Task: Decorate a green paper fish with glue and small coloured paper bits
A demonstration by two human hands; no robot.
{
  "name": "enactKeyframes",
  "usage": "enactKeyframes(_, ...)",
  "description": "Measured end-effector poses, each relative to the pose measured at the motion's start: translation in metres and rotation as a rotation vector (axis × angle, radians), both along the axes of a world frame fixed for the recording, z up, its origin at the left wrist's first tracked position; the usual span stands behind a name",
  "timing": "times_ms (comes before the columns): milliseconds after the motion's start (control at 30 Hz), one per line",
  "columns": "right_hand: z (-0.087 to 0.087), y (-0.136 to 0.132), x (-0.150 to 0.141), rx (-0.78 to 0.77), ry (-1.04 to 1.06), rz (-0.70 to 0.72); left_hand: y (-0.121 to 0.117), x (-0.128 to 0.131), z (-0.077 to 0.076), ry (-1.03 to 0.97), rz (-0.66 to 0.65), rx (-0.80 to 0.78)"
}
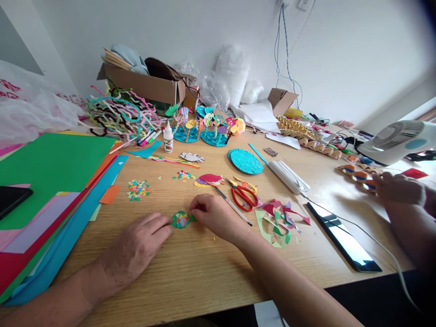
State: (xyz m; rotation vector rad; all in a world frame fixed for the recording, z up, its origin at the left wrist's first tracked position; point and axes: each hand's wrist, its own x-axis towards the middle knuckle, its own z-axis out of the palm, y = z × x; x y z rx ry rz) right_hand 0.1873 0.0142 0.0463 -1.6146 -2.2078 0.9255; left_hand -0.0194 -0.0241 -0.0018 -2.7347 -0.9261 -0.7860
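A green paper fish covered with small coloured paper bits lies flat on the table in front of me. The fingers of my left hand are stretched out, their tips resting on the fish's left end. Over its tail, my right hand has thumb and forefinger pinched together; what is between them is hidden. Beyond the fish are a pile of small paper triangles and a pile of coloured dots. Red-handled scissors, a pen and stacked paper fish shapes lie past my right hand.
Coloured paper sheets cover the left side. Farther back stand a glue bottle and finished fish on blue bases. Paper scraps, a power strip and a phone lie right. Another person's hand works near a fan.
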Motion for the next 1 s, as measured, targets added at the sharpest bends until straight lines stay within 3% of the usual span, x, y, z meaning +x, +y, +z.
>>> enactKeyframes(133,-0.005,-0.005,0.003,0.092,0.022,0.102,0.001,-0.001,-0.003,-0.009,0.002,-0.018)
enactKeyframes(267,-0.008,-0.003,0.0,0.127,-0.04,0.073,0.001,-0.001,-0.003,0.001,0.0,-0.021)
enactKeyframes(767,0.003,0.017,-0.008,-0.056,-0.176,0.143,0.001,-0.002,-0.002,-0.01,-0.011,-0.069)
enactKeyframes(1000,0.007,0.02,-0.012,-0.081,-0.225,0.153,0.001,0.001,0.002,-0.009,-0.006,-0.008)
